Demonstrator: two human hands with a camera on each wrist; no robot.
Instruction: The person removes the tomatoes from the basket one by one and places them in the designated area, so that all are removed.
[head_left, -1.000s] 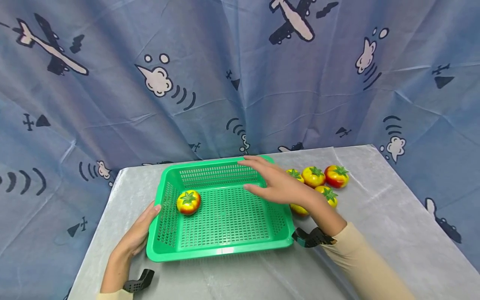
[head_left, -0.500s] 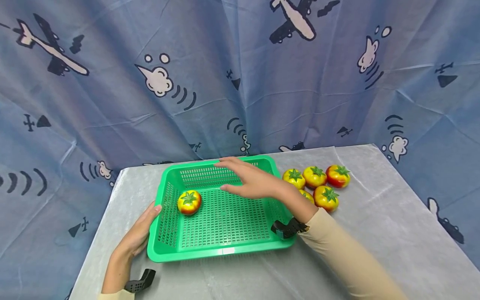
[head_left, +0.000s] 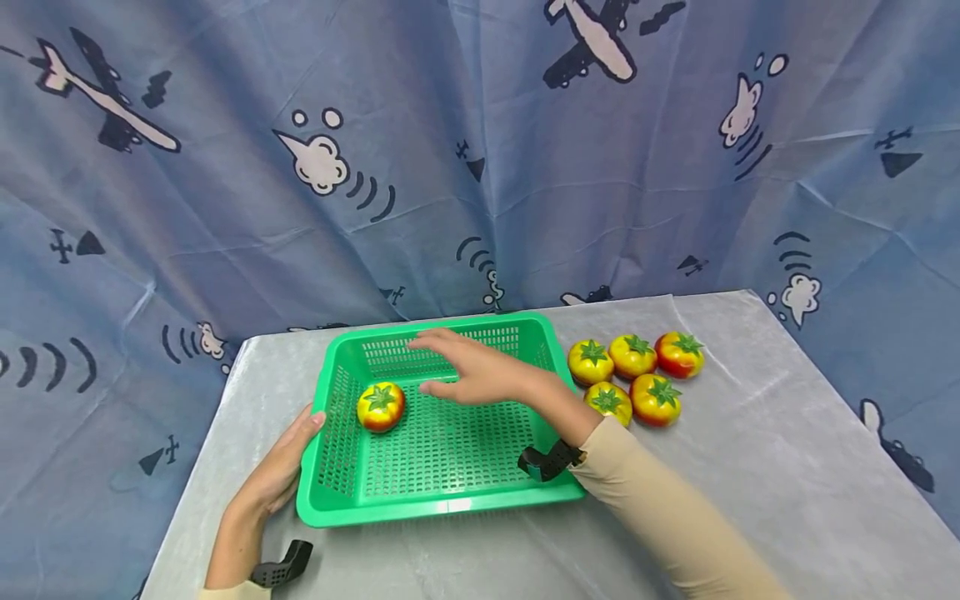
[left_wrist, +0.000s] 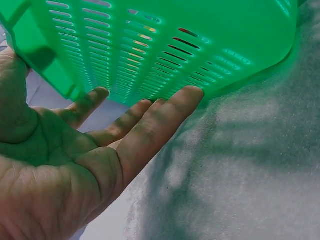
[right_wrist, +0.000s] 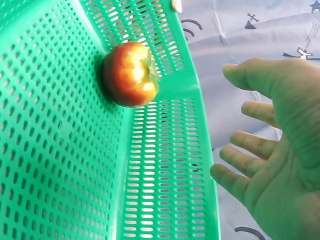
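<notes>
A green perforated plastic basket (head_left: pixel 450 502) stands on the table, and in its left end sits one yellow-and-red, tomato-like fruit (head_left: pixel 381 407) with a green leafy top. My left hand (head_left: pixel 281 467) holds the basket at its left side. The thumb lies on the rim, while in the left wrist view the fingers (left_wrist: pixel 165 117) reach against the slotted outer wall. Above the middle of the basket hovers my right hand (head_left: pixel 480 371), fingers apart and holding nothing. In the right wrist view the same fruit (right_wrist: pixel 131 75) rests in a corner, apart from that hand.
Several similar fruits (head_left: pixel 633 357) lie grouped on the table to the right of the basket. The grey-covered table (head_left: pixel 757 417) extends further right. Behind its back edge hangs a blue curtain (head_left: pixel 420 125) printed with airplanes. A black wrist camera (head_left: pixel 551 461) sits on my right wrist.
My right hand has moved left, from the basket's right edge to over its middle, baring the fruits it had partly covered. The left hand stays at the rim.
</notes>
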